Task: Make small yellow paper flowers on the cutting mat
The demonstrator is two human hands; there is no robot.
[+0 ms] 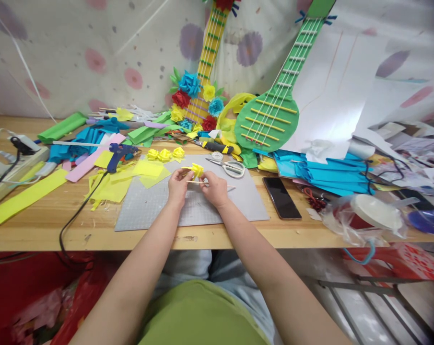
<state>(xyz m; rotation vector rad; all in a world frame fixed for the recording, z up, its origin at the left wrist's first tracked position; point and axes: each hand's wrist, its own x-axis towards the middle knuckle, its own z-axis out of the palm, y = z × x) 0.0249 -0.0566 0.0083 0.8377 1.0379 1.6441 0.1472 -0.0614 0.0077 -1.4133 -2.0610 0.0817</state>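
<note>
My left hand is closed, its fingertips pinching the edge of a yellow crepe-paper flower. Right beside the flower, my right hand is closed around a thin pale stick, whose other end pokes out past the palm. Both hands are just above a grey cutting mat. Behind them, three finished-looking yellow paper flowers sit in a row. White-handled scissors and a small roll of tape lie near my right hand. Yellow paper pieces overlap the mat's left corner.
A blue glue gun with a trailing black cable rests at left, near a power strip. A phone lies at right, before blue paper. Green and yellow paper instruments lean at the back. A utility knife lies there.
</note>
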